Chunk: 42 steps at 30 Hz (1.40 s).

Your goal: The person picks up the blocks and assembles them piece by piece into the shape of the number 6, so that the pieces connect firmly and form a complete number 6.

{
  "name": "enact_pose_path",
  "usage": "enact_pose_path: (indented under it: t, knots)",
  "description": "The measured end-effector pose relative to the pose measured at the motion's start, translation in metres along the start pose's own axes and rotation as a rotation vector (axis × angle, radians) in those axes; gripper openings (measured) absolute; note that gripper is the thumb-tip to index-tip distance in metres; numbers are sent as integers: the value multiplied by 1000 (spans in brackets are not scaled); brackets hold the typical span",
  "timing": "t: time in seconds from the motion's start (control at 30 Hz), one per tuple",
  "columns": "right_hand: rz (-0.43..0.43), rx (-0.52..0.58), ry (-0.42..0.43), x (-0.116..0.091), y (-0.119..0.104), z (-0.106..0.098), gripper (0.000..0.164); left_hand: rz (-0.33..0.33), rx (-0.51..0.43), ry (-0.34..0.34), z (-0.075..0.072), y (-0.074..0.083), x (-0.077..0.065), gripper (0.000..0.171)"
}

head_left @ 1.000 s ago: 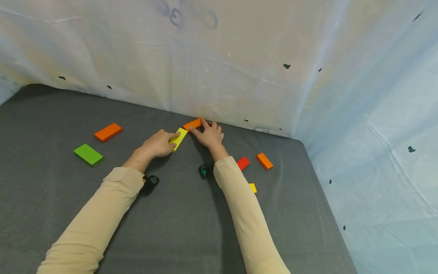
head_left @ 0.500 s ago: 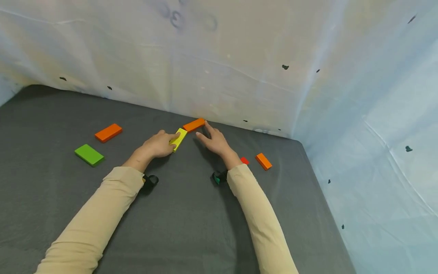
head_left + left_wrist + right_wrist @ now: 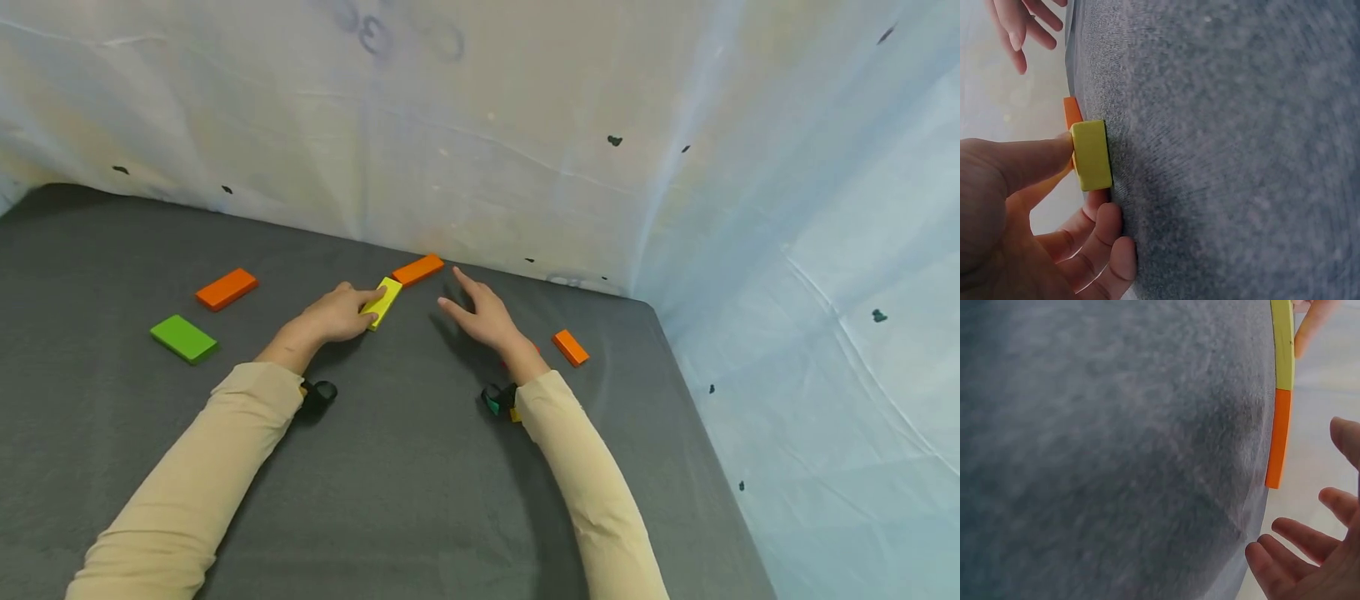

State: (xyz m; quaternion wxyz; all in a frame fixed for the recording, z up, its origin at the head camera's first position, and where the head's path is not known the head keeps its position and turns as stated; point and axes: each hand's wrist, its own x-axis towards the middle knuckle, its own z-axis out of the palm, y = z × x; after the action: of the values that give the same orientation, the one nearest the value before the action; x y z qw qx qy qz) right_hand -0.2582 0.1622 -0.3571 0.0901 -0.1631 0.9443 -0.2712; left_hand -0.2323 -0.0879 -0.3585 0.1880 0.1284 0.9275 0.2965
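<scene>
Two smooth, flat pieces meet near the far edge of the dark grey cloth-covered counter: a bright yellow rectangular block and, closer to that edge, an orange rectangular block, set at an angle to it. Their material I can't tell. My left hand pinches the yellow block between thumb and forefinger; my right hand hangs spread near the orange block, on the side of the far right corner, holding nothing. I judge the step in hand to be steadying the yellow block against the orange block's end. The next move, I think, calls for releasing the yellow block without nudging either piece, then using the free right hand to fetch another; the small orange oblong block toward the right edge looks easiest to reach.
</scene>
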Motion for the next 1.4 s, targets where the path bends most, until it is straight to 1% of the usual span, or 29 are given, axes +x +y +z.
enact_pose_path:
  t: [0.1,0.3,0.37,0.53,0.7,0.97,1.4]
  knots:
    - [-6,17,-3,-7,1,-4,66,-5,0,-3,0,0,1,55]
    - [25,98,-13,-18,8,-9,66,-8,12,-8,-1,0,0,55]
    - [18,108,-21,-22,10,-11,66,-3,11,-7,-2,0,0,55]
    - [-33,122,-49,-30,15,-17,64,1,2,-9,-4,0,-4,55]
    - [-15,175,-55,-41,22,-22,64,1,5,-9,-5,0,-4,55]
    - [-5,154,-87,-52,38,-24,70,4,-16,-14,-4,-2,-4,56]
    - [-52,105,-116,-67,61,-28,74,8,-8,-5,-4,-4,-5,57]
